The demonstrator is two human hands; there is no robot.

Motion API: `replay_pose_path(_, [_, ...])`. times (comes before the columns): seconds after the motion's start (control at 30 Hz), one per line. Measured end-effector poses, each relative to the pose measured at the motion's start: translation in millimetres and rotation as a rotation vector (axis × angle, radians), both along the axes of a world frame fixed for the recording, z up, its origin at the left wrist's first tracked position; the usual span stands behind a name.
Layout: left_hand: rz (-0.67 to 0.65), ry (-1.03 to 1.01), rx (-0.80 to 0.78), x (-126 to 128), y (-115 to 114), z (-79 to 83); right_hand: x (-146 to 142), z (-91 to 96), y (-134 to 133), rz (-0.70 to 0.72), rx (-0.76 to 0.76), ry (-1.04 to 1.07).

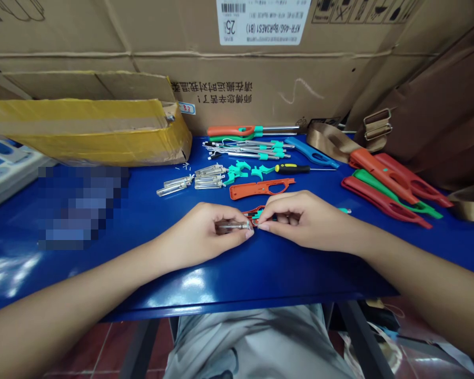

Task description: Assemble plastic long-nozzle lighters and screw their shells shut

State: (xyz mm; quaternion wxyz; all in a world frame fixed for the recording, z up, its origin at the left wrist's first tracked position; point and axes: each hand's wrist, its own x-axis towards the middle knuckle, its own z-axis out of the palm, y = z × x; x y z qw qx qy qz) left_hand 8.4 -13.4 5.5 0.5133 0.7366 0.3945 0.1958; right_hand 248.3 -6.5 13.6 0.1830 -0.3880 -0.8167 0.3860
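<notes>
Head view: near the middle of the front edge of a blue table [205, 287], we see both bare hands working close together. The left hand [193, 231] holds a clear tube [233, 226] between thumb and fingers, its capped end pointing toward the right hand [300, 216]. The latter's fingertips are drawn narrowly together just beside that end; we cannot tell whether they grip anything. Just behind the fingers, we note a red-orange piece [249, 213], largely hidden by the hands. Farther toward the back edge lie an orange shell half [239, 191], a group of clear tubes [209, 177], teal parts [237, 171] and a yellow-and-black screwdriver [290, 168]. Beyond these we find metal rods [266, 147] with teal fittings and, at the back edge, an orange lighter [229, 131]. A blue shell [314, 153] lies right of the rods. Toward the right edge, red, orange and green shells [383, 176] overlap, near a brown strap [327, 139] in the back right corner. A yellow-taped carton [142, 141] occupies the back left corner.
</notes>
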Motion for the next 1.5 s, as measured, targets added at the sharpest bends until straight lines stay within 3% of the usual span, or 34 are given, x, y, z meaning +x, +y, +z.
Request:
replay_pose_path(0.6, [-0.032,0.003,0.078,-0.6,0.0,-0.8,-0.8,-2.8,-2.0,0.027,0.039,0.030])
replay_pose_path(1.5, [-0.036,-0.018,0.057,0.2,0.7,-3.0,0.2,-3.0,-1.5,0.049,0.041,0.038])
